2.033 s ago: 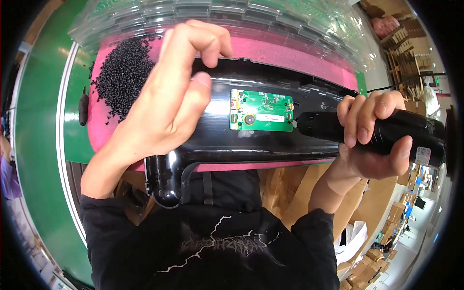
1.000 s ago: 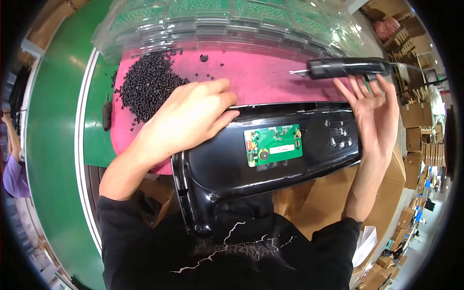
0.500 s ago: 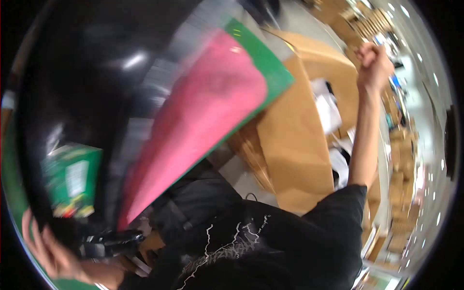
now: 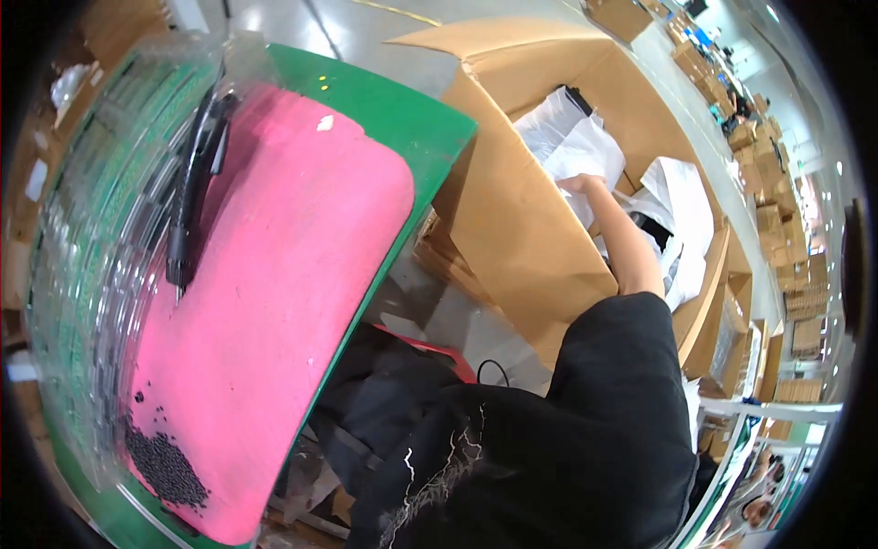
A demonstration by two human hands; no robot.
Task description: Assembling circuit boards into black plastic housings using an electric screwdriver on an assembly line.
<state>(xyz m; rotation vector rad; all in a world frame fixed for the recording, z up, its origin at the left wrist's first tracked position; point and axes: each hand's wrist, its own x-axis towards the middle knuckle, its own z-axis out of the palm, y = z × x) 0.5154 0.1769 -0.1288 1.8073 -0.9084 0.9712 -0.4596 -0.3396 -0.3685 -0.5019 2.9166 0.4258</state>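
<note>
My right hand (image 4: 585, 185) reaches into the open cardboard box (image 4: 521, 210) on the right. It touches a white-wrapped bundle (image 4: 569, 137) with a dark end showing. Its fingers are mostly hidden, so their grip cannot be made out. Another white wrapping (image 4: 681, 215) with something black inside lies nearer, beside my forearm. My left hand is out of view. On the left, a pink mat (image 4: 283, 238) lies on a green-topped table (image 4: 402, 110). A black pen-shaped electric screwdriver (image 4: 190, 201) hangs above the mat, tip downward.
Clear plastic trays (image 4: 101, 247) line the table's far-left side. A pile of small black screws (image 4: 166, 468) lies at the mat's lower corner. A red stool edge (image 4: 439, 352) shows below the table. Cardboard boxes (image 4: 777, 183) are stacked on the far right.
The large glossy black thing and green label that covered the left have gone from view, uncovering trays and screwdriver. My right hand has come down from mid-air into the box; my left hand has left view.
</note>
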